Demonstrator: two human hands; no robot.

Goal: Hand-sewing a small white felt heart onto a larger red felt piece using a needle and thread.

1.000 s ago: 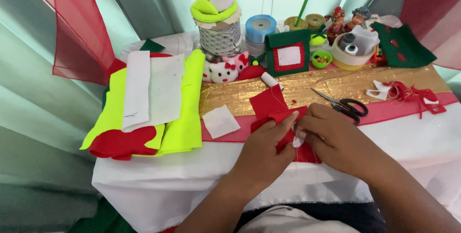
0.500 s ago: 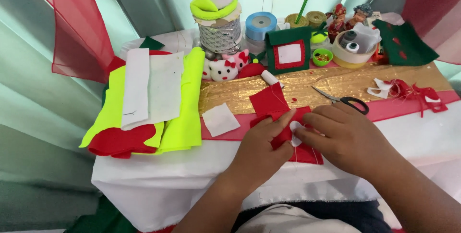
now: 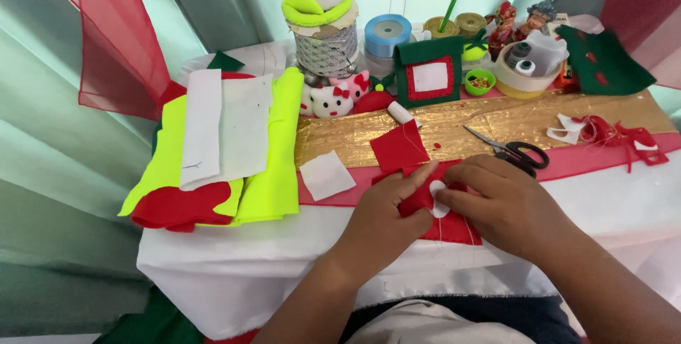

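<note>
My left hand [image 3: 386,209] and my right hand [image 3: 507,202] meet over a piece of red felt [image 3: 443,220] at the table's front edge. Both pinch the felt around a small white oval patch [image 3: 438,198] between the thumbs. A thin white thread runs down from the patch across the felt. A second red felt square [image 3: 399,147] lies just behind the hands, and a white felt square [image 3: 326,174] sits to its left.
Black-handled scissors [image 3: 512,151] lie on the gold cloth [image 3: 454,123] right of the hands. A stack of neon yellow, white and red felt [image 3: 220,145] fills the left. Ribbon spools, a blue tape roll [image 3: 387,33], a green frame [image 3: 430,74] and a tub [image 3: 528,74] line the back.
Both hands stay on the red felt; the fingers shifted slightly around the white patch, and the view moved a little.
</note>
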